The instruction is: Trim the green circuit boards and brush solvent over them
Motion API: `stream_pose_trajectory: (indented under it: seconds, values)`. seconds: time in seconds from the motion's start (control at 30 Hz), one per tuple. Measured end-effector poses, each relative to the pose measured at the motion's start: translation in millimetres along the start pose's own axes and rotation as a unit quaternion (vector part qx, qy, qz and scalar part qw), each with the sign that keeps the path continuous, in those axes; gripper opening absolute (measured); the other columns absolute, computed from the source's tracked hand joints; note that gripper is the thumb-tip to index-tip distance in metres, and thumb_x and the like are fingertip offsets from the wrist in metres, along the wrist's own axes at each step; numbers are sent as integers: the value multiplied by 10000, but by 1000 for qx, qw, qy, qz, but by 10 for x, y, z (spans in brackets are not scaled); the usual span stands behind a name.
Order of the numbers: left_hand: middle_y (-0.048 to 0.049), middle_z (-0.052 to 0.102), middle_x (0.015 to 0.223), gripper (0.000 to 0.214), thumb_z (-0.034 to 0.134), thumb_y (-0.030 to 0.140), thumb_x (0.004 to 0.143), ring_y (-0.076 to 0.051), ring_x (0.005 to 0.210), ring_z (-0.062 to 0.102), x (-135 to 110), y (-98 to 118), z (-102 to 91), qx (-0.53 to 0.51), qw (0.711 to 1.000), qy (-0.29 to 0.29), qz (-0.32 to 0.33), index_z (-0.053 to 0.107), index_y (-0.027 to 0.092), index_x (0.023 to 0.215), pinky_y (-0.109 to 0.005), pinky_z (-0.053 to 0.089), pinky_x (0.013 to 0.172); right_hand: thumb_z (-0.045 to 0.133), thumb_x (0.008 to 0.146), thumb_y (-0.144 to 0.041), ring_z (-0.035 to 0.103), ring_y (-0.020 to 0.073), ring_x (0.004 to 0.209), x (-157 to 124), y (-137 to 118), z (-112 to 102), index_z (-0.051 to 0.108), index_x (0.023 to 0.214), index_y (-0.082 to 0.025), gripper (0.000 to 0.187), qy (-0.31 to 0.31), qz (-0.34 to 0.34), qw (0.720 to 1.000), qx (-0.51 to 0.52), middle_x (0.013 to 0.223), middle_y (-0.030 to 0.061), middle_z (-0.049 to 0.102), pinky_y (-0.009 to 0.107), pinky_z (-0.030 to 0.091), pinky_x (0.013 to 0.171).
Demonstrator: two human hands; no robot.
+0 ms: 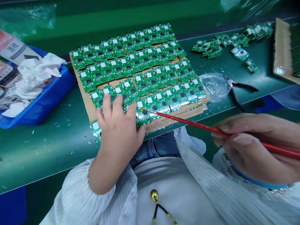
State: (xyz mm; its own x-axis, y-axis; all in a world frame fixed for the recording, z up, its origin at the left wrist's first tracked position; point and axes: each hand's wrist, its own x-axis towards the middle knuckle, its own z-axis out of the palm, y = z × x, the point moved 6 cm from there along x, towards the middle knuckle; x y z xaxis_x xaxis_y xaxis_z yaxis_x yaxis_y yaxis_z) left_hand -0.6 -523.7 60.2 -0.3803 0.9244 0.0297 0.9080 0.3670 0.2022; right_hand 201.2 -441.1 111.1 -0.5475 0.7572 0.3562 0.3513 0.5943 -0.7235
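Several small green circuit boards (140, 65) lie in rows on a sheet of cardboard (85, 103) on the green bench. My left hand (118, 125) rests on the near-left boards, fingers stretched flat and pressing them down. My right hand (255, 147) pinches a thin red-handled brush (192, 123). The brush tip touches a board in the front row, just right of my left fingers.
A blue bin (39, 106) with crumpled white paper stands at the left. Black-handled cutters (239, 92) and a clear plastic bag (214, 86) lie right of the cardboard. Loose green boards (225, 43) are scattered at the back right beside a wooden tray (282, 50).
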Motion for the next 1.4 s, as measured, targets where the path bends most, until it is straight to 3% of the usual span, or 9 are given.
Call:
stream_pose_trajectory:
  seconds: [0.1,0.2,0.37,0.53,0.73,0.9,1.07,1.13,1.4]
  values:
    - [-242,463,1345,473,654,317,712,-507,1324,248,18,14,17,-1,1000,4,1,627,130,1146,-683,286,972,590,809,-244,606,125,555,23,-71,34,624,770,-228,55,-66,-76,994,-36,669,43,641,241,464,475]
    - [-220,469,1349,462,663,324,705,-486,1334,249,28,25,35,1,1000,7,3,633,154,1133,-672,277,990,544,836,-241,598,131,536,72,-127,76,601,766,-237,90,-83,-111,990,-24,647,41,630,244,467,453]
    - [-222,462,1355,431,664,328,711,-488,1337,244,50,63,43,3,1000,-1,3,645,158,1107,-679,274,990,562,785,-126,597,110,516,135,-206,147,587,762,-227,107,-113,-132,984,-25,602,13,619,207,479,458]
    - [-223,467,1346,414,664,310,713,-491,1338,242,61,81,42,6,1000,-9,3,658,153,1095,-687,267,994,514,838,-183,600,97,533,78,-167,134,586,753,-219,117,-146,-132,980,-22,615,22,626,190,484,472]
    - [-212,465,1353,412,663,317,711,-490,1334,248,60,58,55,8,1000,1,7,660,166,1094,-692,266,995,508,848,-203,592,102,534,91,-121,-2,581,766,-236,115,-138,-121,982,-44,636,29,624,202,481,464]
    - [-226,456,1354,439,664,321,707,-493,1339,236,73,82,56,16,1000,-11,3,652,147,1109,-682,258,1008,541,816,-153,603,88,560,87,-72,-106,585,830,-213,75,-181,-165,968,-50,669,40,622,173,467,447]
    - [-229,463,1355,482,683,349,700,-500,1337,238,131,208,47,28,999,-16,8,641,150,1137,-667,288,989,508,858,-187,588,89,582,87,28,-118,556,764,-226,112,-83,-95,991,-54,669,35,601,209,466,499]
    - [-230,456,1366,490,692,356,695,-499,1338,237,159,246,56,32,999,-17,5,642,156,1139,-661,289,988,512,847,-155,583,80,579,92,0,-65,548,746,-221,125,-69,-96,992,-49,652,25,598,203,462,511]
    - [-236,451,1366,446,674,330,713,-491,1335,250,195,295,99,42,999,-19,1,656,156,1124,-649,289,989,488,865,-157,595,60,599,63,-24,-14,564,771,-211,132,-142,-126,981,-39,645,11,626,168,485,546]
